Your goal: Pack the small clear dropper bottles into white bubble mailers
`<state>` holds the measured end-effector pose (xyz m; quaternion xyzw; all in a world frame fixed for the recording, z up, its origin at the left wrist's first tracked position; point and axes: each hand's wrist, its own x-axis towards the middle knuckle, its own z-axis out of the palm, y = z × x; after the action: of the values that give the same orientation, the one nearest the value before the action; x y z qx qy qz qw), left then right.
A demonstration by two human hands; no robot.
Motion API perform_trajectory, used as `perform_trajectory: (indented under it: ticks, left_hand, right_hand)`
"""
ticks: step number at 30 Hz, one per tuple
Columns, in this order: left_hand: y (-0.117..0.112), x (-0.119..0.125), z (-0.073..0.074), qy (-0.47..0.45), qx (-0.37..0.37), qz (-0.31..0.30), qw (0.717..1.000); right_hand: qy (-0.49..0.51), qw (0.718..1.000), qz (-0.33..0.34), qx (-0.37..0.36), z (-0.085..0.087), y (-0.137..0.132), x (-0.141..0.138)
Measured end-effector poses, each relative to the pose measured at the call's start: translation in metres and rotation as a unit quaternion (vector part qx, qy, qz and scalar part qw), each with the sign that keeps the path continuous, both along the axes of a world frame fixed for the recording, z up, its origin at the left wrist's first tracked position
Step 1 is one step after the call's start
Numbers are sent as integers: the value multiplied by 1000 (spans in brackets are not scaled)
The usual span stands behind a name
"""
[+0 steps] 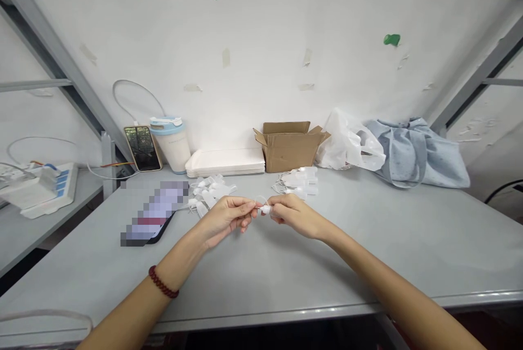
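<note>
The left hand (232, 214) and right hand (295, 214) are clamping a small white piece (265, 209) between their fingertips above the table (265, 279); its handling appears incomplete. Behind, a loose cluster (208, 184) and a neater row (300, 182) of similar pieces are lying; which are finished cannot be told.

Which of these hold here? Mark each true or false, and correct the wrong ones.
1. The left hand and right hand meet at a small white piece. True.
2. The dark red bracelet is on the right wrist. False: it is on the left wrist.
3. The cardboard box stands with its flaps open. True.
4. The cup has no lid. False: it has a blue lid.
5. The white plastic bag lies between the cardboard box and the blue fabric bag. True.
</note>
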<state>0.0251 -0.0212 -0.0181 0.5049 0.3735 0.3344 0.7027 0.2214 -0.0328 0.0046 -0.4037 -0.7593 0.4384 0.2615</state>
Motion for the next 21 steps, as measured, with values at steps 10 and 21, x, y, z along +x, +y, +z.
perform_trajectory:
  ticks: [10, 21]
  left_hand:
    - [2, 1, -2, -33, 6, 17, 999]
    - [2, 2, -4, -41, 7, 17, 999]
  right_hand:
    - [7, 999, -35, 16, 0, 3, 0]
    - [17, 1000, -15, 7, -1, 3, -1]
